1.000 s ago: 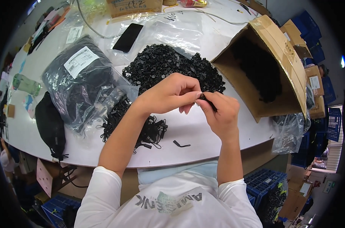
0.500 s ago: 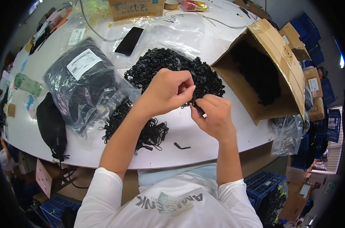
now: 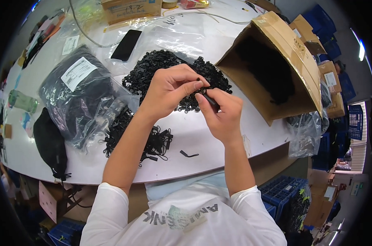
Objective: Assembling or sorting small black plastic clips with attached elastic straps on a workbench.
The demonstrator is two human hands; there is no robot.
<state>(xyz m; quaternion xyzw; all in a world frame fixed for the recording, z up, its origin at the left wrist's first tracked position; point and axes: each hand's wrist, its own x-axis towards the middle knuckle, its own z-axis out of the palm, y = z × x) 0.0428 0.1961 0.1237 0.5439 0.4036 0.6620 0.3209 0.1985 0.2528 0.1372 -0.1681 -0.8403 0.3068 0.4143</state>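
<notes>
Right now both hands meet over the white tabletop, fingertips pressed together on one small black part. Left hand curls over from above, thumb and forefinger pinching the upper end of the part. Right hand comes up from below, fingers closed round a thin black strip-like end of the same part, thumb on top. The two hands touch at the fingertips; the part sits between them, mostly hidden, exact shape hard to tell.

Just beyond the hands lies a big pile of small black parts, spread on the tabletop, partly covered by the left hand. Under the left forearm, nearer the body, sits a tangle of black corded pieces. A single bent black piece lies alone below the right wrist, close to the tabletop edge.

Out past the left hand's side: a clear bag stuffed with black goods and a white label, and further out a flat black pouch. Beyond the pile, a black phone lies flat. Out past the right hand's side, an open cardboard box lies tipped on its side, dark inside, mouth facing the hands. A crumpled clear plastic bag hangs off the tabletop edge below the box.
</notes>
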